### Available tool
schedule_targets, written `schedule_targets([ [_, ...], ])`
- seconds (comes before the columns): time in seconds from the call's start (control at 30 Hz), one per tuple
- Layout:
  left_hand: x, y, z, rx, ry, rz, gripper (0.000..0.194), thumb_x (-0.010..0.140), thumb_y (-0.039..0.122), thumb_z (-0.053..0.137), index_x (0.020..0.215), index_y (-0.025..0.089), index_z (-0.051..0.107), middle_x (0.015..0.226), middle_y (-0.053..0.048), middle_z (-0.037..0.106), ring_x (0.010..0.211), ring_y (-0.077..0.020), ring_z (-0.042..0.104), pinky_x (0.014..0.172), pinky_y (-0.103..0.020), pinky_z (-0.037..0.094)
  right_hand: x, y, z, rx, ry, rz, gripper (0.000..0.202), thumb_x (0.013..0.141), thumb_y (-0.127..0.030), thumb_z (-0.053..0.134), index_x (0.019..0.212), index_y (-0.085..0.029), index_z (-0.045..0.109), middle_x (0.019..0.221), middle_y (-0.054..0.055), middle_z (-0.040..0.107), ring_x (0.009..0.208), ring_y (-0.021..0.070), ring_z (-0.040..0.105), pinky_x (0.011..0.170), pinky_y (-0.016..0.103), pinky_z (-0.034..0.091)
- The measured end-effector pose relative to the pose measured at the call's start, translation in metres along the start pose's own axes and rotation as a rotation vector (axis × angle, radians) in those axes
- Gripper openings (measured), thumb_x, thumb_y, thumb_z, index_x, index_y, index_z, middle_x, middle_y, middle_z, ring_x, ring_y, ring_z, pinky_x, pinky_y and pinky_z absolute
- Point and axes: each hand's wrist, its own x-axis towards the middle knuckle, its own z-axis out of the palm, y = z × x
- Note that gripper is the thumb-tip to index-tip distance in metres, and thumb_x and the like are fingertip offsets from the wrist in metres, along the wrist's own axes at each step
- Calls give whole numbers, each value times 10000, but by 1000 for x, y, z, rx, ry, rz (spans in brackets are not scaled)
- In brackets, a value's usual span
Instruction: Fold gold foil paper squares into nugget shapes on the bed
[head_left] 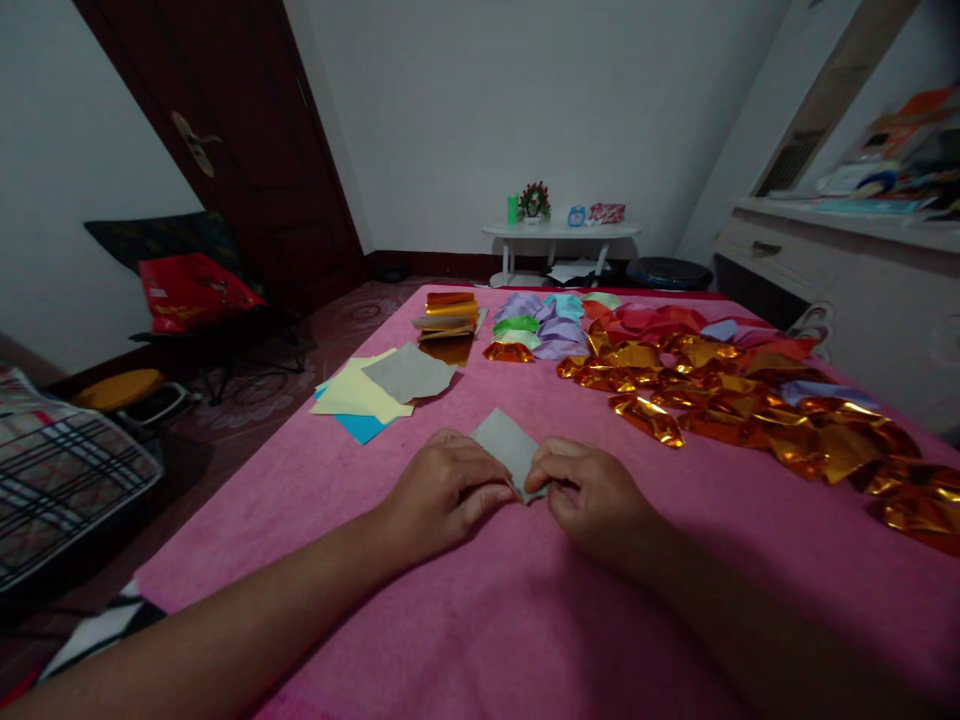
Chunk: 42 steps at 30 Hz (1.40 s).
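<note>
Where the two hands meet: a small sheet of gray paper (504, 438) lies on the pink cloth (420, 620), one corner pointing away from the person and its near end creased between the fingers.
Left hand (448, 487): closed on the gray paper, thumb and fingers pinching its near left edge.
Right hand (596, 497): closed on the gray paper as well, fingers curled and pinching its near right edge, just beside the left fingertips.
Loose sheets: beyond the left hand, a yellow sheet (358, 388) overlaps a blue sheet (364, 429), and a larger gray sheet (411, 372) lies over part of the yellow one.
Paper stack (450, 325): behind the loose sheets, with shiny orange and dull layers.
Foil pieces (750, 405): crumpled, shiny and orange, spread over the right side of the cloth.
Colored pieces (562, 338): purple, green, light blue and red, grouped toward the far edge of the cloth.
White table (559, 231): against the far wall, bearing a green cup (512, 209), a potted plant (535, 202), a small blue object (576, 216) and a patterned pink-and-white item (607, 213).
Red bag (196, 292): on a dark folding chair (161, 236), near the brown door (255, 150).
</note>
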Motion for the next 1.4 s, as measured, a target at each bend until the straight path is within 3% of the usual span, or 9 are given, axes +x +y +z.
schedule_targets([
  [0.2,-1,-11,-6,117,49,-46,276,898,386,508,827,180,678,742,-36,673,719,-153,591,747,-323,372,-1,-8,-9,22,-57,64,164,641,-113,605,767,-215,627,797,-8,603,738,158,534,688,279,394],
  [0.37,-3,-25,-21,104,-51,-19,256,861,394,565,766,181,668,700,-16,638,703,-141,573,746,-311,371,-1,-7,-10,29,-104,19,86,672,-194,698,702,-203,617,774,-23,592,763,152,536,714,281,376],
  [0.5,-5,-22,-27,76,-111,148,107,851,241,572,872,213,673,923,-35,668,911,-159,590,855,-329,387,-2,-3,-7,27,-115,-42,53,710,-184,696,692,-220,661,759,-28,598,759,141,539,714,279,362],
  [0.6,-6,-17,-25,84,-171,248,258,834,72,495,967,228,652,996,-37,664,959,-144,589,882,-323,407,-3,-3,-6,-1,-100,-56,47,716,-186,693,701,-219,664,768,-22,605,758,145,540,718,288,359],
  [0.8,-7,-22,-24,162,-75,222,332,837,140,501,1138,238,601,1185,-90,578,1085,-200,538,901,-378,446,-5,-10,-3,-72,-72,-37,184,644,-270,777,715,-213,618,795,-14,590,802,168,533,733,306,350],
  [1.0,-3,-28,-24,218,-12,253,152,843,206,564,955,218,666,1164,-78,607,1132,-226,511,938,-417,412,-7,-19,1,-181,-53,-18,181,695,-245,736,762,-204,574,823,-2,577,801,173,513,733,313,338],
  [1.1,-2,-25,-24,216,-87,300,139,868,229,545,956,185,643,1033,-70,673,1040,-197,572,925,-390,426,-6,-17,-1,-237,-20,-50,86,766,-153,618,727,-187,550,798,13,573,773,166,502,733,318,338],
  [1.2,-7,-18,-20,274,-62,315,148,889,224,497,915,162,630,879,-71,684,841,-159,616,806,-329,468,-6,-15,-6,-225,10,-85,83,762,-131,593,719,-181,542,778,20,576,767,171,505,741,325,343],
  [1.4,-13,0,-4,383,32,198,170,868,209,478,785,149,613,675,-43,612,608,-138,543,561,-263,408,-10,-15,-12,-9,-44,-161,295,749,-437,676,898,-198,590,885,41,605,840,206,535,779,342,378],
])
